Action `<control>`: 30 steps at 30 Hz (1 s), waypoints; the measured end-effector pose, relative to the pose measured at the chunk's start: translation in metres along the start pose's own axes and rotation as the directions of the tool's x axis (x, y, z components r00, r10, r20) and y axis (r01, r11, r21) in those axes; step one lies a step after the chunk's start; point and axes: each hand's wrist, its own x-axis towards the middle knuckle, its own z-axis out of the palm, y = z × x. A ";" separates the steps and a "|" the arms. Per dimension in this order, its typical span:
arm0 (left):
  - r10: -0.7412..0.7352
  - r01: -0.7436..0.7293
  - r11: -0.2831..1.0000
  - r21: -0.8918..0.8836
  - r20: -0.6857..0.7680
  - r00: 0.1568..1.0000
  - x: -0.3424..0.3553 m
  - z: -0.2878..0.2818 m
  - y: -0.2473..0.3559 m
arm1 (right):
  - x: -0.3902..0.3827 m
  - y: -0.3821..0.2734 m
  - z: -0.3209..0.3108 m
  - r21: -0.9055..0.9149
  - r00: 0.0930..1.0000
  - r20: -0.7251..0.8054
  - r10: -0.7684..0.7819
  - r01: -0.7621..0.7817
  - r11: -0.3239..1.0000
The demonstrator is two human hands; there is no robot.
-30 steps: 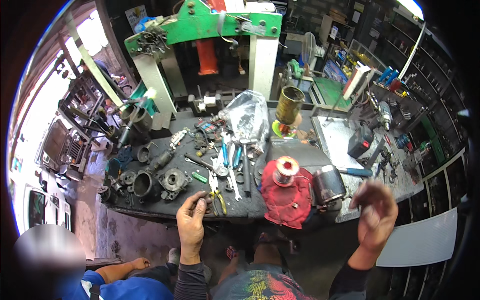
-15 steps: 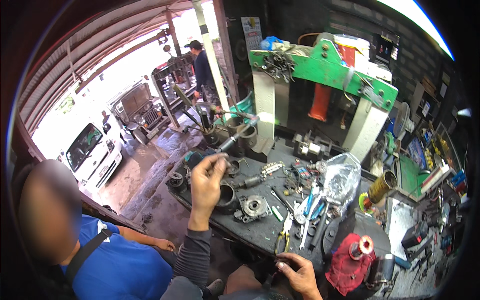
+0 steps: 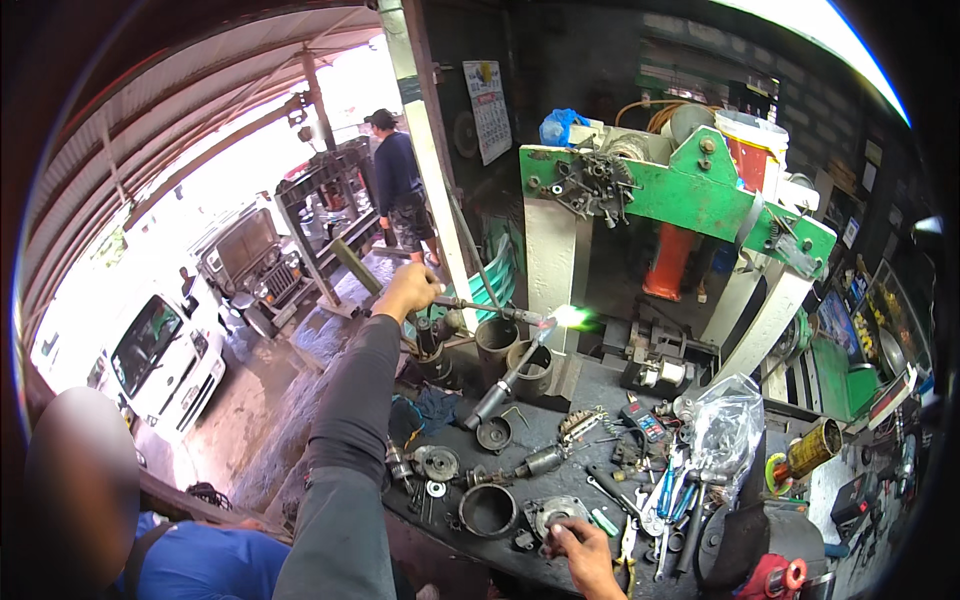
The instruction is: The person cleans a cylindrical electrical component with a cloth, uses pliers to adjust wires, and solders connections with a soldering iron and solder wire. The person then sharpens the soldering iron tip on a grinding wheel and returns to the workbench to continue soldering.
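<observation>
My left hand [image 3: 410, 288] reaches far forward with its fingers closed at the near end of a thin metal torch pipe [image 3: 485, 306]. A bright flame [image 3: 570, 317] with a green edge burns at the pipe's far tip. Below the tip leans a grey metal shaft [image 3: 493, 400], slanting up toward the flame. My right hand [image 3: 585, 555] is low, near the bench's front edge, its thumb and fingers drawn together. It covers part of a round metal housing [image 3: 553, 512]; whether it grips anything cannot be made out. A hollow metal cylinder [image 3: 488, 511] stands just left of it.
A green and white press frame [image 3: 655, 190] rises behind the bench. Pliers [image 3: 627, 545], spanners [image 3: 661, 550] and a clear plastic bag [image 3: 727, 430] crowd the right side. Metal pots [image 3: 497, 345] stand near the flame. A person in blue [image 3: 205, 560] is close at my left; another [image 3: 398, 185] stands farther back.
My left hand has stretched forward and up to the torch pipe. My right hand now lies before the round housing. The flame looks larger and brighter, and the view has shifted.
</observation>
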 end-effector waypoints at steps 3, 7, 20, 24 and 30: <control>0.005 -0.049 0.982 0.182 0.236 0.972 0.037 0.032 -0.020 | 0.052 -0.008 0.044 0.066 0.995 0.049 -0.085 0.082 0.994; 0.059 -0.121 0.977 0.174 0.322 0.945 0.055 0.059 -0.023 | 0.119 -0.031 0.100 0.191 0.991 0.054 -0.123 0.111 0.975; 0.030 -0.051 0.997 0.066 0.294 0.955 0.069 0.073 -0.030 | 0.187 -0.063 0.158 0.368 0.998 0.030 -0.061 0.046 0.929; 0.008 -0.033 0.996 0.083 0.289 0.957 0.070 0.073 -0.030 | 0.187 -0.064 0.157 0.379 0.998 0.032 -0.057 0.041 0.924; 0.021 -0.029 0.999 0.023 0.295 0.955 0.072 0.073 -0.033 | 0.190 -0.063 0.152 0.376 0.997 0.060 -0.056 0.029 0.926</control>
